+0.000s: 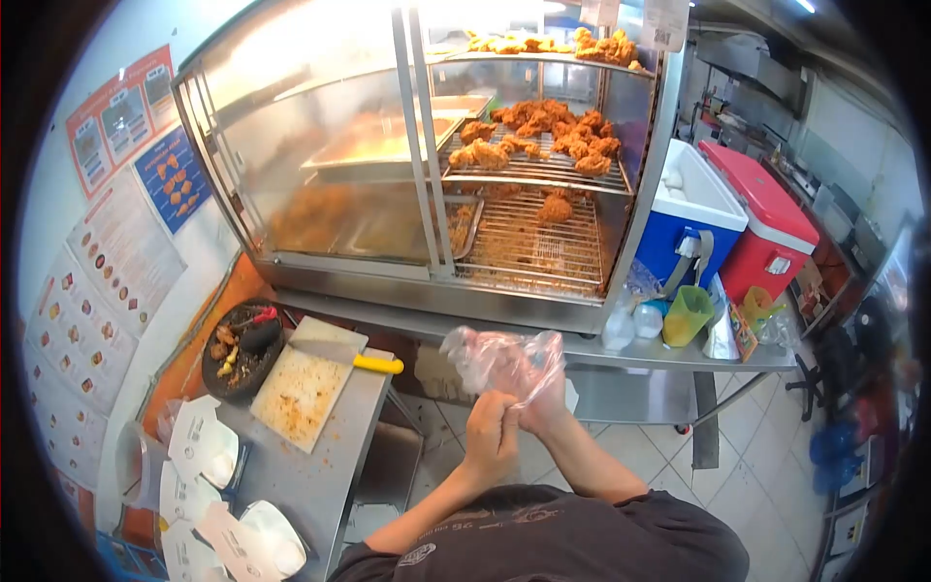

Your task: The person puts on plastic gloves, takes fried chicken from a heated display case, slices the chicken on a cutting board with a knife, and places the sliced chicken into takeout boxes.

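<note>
A clear plastic glove (477,351) covers my right hand (531,386), crumpled and loose over the fingers. Inside it the fingers look stretched out, though folds in the plastic blur them. At the wrist, my left hand (493,429) is closed in a pinch on the glove's edge. Both hands are in front of a glass-sided food warmer (514,308), below its shelves. Pieces of fried chicken (553,126) lie on the wire racks behind the open side of its sliding door.
Left of me, a steel table (335,466) bears a cutting board (296,393), a yellow-handled knife (373,364), a dark stone bowl (228,383) and white takeaway boxes (204,446). Blue (693,223) and red (771,228) coolers and a green-yellow cup (687,315) stand on the right.
</note>
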### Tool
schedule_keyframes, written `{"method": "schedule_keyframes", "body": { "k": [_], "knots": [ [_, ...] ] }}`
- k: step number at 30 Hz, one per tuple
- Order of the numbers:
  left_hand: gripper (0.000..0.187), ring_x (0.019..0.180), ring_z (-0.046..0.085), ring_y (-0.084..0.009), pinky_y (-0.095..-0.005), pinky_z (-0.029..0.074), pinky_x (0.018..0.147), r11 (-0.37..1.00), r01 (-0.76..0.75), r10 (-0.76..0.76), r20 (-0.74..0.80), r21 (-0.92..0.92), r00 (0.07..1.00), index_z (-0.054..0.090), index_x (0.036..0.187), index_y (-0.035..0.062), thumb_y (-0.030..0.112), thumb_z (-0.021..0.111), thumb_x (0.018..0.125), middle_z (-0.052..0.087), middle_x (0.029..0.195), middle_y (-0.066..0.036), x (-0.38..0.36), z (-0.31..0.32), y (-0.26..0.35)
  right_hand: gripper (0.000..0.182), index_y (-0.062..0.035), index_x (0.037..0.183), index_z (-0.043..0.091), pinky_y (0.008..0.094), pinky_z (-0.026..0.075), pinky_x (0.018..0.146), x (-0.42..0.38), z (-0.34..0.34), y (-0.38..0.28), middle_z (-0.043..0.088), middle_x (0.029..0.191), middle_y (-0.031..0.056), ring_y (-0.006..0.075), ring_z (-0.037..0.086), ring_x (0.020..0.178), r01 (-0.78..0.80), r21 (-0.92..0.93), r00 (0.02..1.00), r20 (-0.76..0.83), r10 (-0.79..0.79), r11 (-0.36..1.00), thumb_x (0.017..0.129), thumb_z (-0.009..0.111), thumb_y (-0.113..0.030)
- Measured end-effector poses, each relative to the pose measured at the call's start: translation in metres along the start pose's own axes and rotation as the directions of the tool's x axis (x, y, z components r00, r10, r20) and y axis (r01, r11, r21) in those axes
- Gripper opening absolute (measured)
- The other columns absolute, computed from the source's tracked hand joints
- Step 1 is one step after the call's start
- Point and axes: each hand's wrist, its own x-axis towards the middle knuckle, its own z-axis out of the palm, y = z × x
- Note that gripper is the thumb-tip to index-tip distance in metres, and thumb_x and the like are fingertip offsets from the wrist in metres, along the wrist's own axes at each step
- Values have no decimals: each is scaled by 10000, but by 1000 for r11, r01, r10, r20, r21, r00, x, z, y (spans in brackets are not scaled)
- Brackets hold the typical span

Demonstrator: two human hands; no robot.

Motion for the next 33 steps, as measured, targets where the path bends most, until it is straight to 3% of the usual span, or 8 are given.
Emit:
{"method": "schedule_keyframes", "body": {
  "k": [9, 13, 17, 20, 24, 26, 27, 33],
  "knots": [
    [274, 521, 571, -250, -324, 445, 510, 959, -222, 245, -117, 176, 963, 646, 1061, 4, -13, 607, 791, 579, 651, -126, 22, -11, -4, 802, -282, 1528, 1, 498, 310, 1100, 6, 6, 19, 240, 1543, 46, 251, 392, 1312, -103, -209, 973, -224, 55, 973, 936, 454, -575],
    [329, 488, 557, -230, -326, 439, 484, 900, -391, 408, -57, 192, 911, 697, 1053, 17, -46, 626, 738, 573, 606, -91, 16, 8, 2, 648, -300, 1422, 285, 418, 433, 994, 6, -2, 19, 374, 1317, 14, 216, 462, 1056, -154, 183, 952, -236, 195, 971, 896, 595, -515],
    [361, 457, 505, -207, -332, 415, 468, 905, -405, 409, -5, 131, 913, 693, 1064, 15, -46, 632, 713, 521, 577, -62, 10, 19, -1, 617, -165, 1340, 395, 448, 373, 1071, 24, 9, 7, 509, 1150, 104, 297, 505, 1071, -303, -104, 790, -583, 189, 947, 898, 554, -565],
    [290, 465, 499, -185, -328, 414, 481, 895, -425, 427, 16, 134, 904, 708, 1017, 27, -41, 640, 744, 516, 565, -38, 2, 13, -4, 751, -97, 1386, 370, 488, 306, 1118, 22, 39, -3, 456, 1346, 197, 329, 429, 1275, -46, 361, 999, 22, 41, 931, 893, 452, -657],
    [302, 652, 579, -158, -333, 463, 602, 939, 20, 27, 130, -345, 991, 647, 1144, 30, 89, 640, 849, 610, 733, -44, -41, -14, -62, 889, -82, 1463, 286, 543, 219, 1144, 35, 48, -11, 314, 1483, 230, 369, 297, 1387, 30, 446, 997, 55, -61, 894, 871, 333, -743],
    [453, 934, 600, -175, -365, 484, 810, 76, 507, -497, 408, -858, 766, 511, 1309, 41, 282, 586, 933, 645, 1039, -93, -39, -16, -103, 970, -71, 1500, 209, 536, 186, 1157, 23, 55, 9, 315, 1480, 234, 373, 312, 1374, -297, 385, 937, 294, 188, 874, 848, 281, -785],
    [524, 1244, 482, -268, -441, 424, 1003, 51, 500, -465, 423, -864, 778, 429, 1346, 46, 440, 395, 1002, 515, 1318, -144, -65, -22, -133, 1033, -48, 1488, 239, 529, 166, 1163, 16, 48, 31, 293, 1494, 227, 375, 290, 1383, -434, 336, 877, 371, 307, 836, 812, 266, -829],
    [493, 1206, 509, -265, -434, 438, 982, -80, 565, -511, 520, -821, 684, 457, 1319, 47, 416, 429, 994, 537, 1282, -144, -61, -74, -175, 1124, -61, 1507, 177, 525, 160, 1162, 22, 39, 78, 216, 1528, 203, 382, 220, 1410, -500, 262, 845, 357, 398, 825, 751, 259, -889]
  ]
}}
